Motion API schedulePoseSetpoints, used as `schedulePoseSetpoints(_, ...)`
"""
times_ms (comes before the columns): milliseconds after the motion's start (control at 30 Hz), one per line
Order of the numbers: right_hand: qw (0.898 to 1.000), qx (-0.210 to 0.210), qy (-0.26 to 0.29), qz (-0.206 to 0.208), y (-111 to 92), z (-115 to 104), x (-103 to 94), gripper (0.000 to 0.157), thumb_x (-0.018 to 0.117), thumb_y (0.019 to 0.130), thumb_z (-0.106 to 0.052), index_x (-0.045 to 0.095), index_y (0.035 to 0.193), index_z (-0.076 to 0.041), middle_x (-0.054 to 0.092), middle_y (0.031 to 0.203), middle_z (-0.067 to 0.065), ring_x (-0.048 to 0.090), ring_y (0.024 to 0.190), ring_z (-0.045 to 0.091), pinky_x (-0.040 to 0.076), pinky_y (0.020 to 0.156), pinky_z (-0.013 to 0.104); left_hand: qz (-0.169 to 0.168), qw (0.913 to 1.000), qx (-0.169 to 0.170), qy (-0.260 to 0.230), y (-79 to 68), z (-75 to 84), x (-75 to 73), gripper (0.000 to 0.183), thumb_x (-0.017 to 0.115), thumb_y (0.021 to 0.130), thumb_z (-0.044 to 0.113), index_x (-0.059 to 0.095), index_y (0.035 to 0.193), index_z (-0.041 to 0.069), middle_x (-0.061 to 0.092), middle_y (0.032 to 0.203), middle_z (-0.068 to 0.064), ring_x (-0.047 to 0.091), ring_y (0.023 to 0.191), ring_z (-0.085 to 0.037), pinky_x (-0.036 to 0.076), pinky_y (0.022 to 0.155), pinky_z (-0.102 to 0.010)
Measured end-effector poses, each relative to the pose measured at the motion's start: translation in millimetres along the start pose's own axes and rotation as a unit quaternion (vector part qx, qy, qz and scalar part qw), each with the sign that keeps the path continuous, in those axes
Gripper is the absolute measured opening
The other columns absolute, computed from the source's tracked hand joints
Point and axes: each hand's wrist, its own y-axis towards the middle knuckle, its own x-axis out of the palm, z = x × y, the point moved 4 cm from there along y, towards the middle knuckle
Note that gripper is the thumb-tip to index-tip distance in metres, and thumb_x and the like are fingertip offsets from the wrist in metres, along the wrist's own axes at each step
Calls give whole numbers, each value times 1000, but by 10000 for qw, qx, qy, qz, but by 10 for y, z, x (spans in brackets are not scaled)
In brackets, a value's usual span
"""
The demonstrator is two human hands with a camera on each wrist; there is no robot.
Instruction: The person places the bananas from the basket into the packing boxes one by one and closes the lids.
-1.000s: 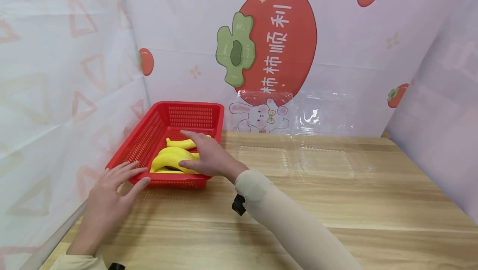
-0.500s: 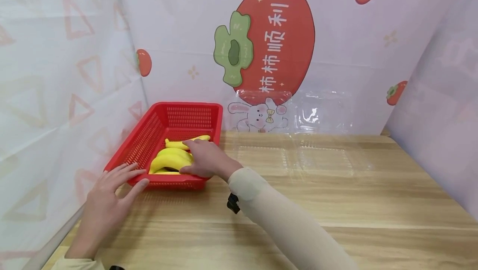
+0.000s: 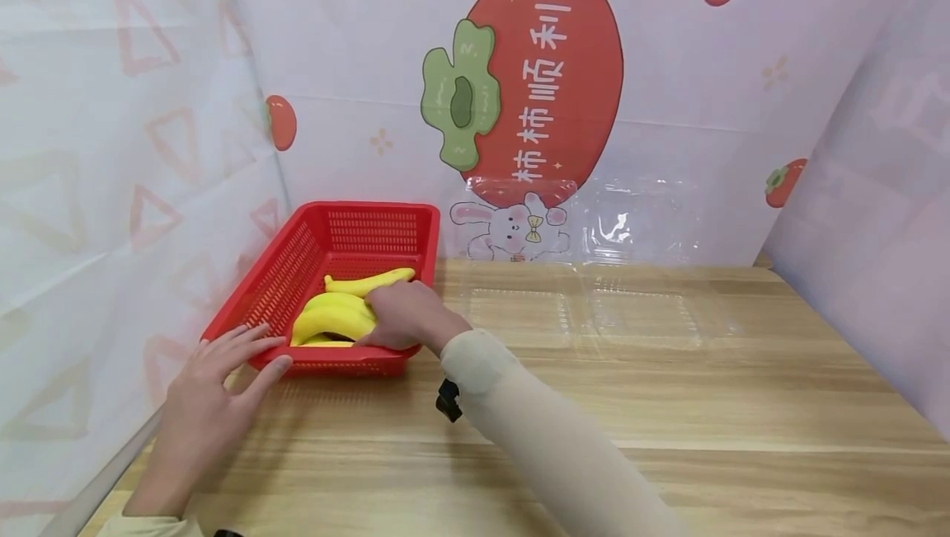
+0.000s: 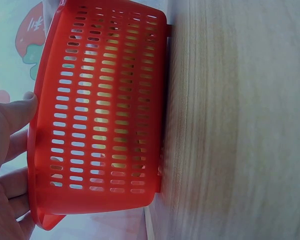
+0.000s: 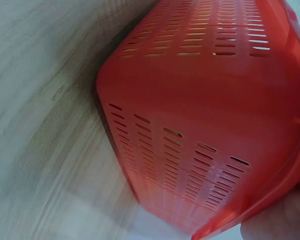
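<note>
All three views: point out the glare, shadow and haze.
Head view: white glare on the clear plastic, soft shadow on the table beneath the red basket; left wrist view: the backdrop looks pale and washed out; right wrist view: hazy, with the right hand soft and cut off by the frame.

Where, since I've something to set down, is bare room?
Bare table: right of the right sleeve, in front of the clear packaging, and left of that sleeve, nearer than the red basket. Crowded: the basket's near end (bananas, right grip).
</note>
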Motion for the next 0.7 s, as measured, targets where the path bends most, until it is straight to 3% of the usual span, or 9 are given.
schedulePoseSetpoints(267, 10000, 11, -13, 81, -20, 0, 2, 40, 74, 93, -59, 66, 109, -23, 60, 82, -5, 59, 82, 11, 48, 77, 27, -7, 10000, -7, -24, -11, 2, -3, 49, 75, 98, 45, 72, 136, 15, 63, 148, -24, 46, 144, -48, 38, 109, -83)
schedulePoseSetpoints(367, 9999, 14, 68, 136, -19, 12, 10, 47, 74, 94, -56, 69, 128, -23, 66, 92, -6, 60, 88, 12, 50, 81, 28, -61, 9999, -100, 26, -10, -2, 11, 51, 76, 97, 46, 71, 138, 15, 62, 148, -24, 46, 145, -48, 39, 108, -83)
schedulePoseSetpoints(500, 9998, 17, 66, 180, -14, 20, 18, 58, 73, 96, -52, 63, 146, -25, 72, 117, -6, 63, 99, 13, 55, 95, 32, -101, 9998, -132, 68, -12, -4, 15, 51, 77, 96, 43, 71, 138, 16, 63, 147, -24, 47, 144, -48, 42, 104, -83)
schedulePoseSetpoints(600, 9997, -6, 54, 228, -9, 20, 19, 57, 72, 97, -51, 62, 147, -26, 72, 131, -4, 64, 104, 14, 56, 103, 35, -72, 9999, -101, 60, -13, -2, 7, 49, 78, 96, 43, 72, 137, 16, 64, 147, -23, 47, 143, -48, 42, 104, -83)
schedulePoseSetpoints(700, 9996, -18, 111, 274, -5, 20, 17, 53, 72, 98, -50, 65, 145, -27, 73, 130, -5, 64, 102, 13, 57, 102, 35, -62, 9999, -135, 82, -18, 1, 8, 51, 78, 95, 44, 72, 137, 16, 64, 147, -23, 48, 143, -48, 43, 103, -83)
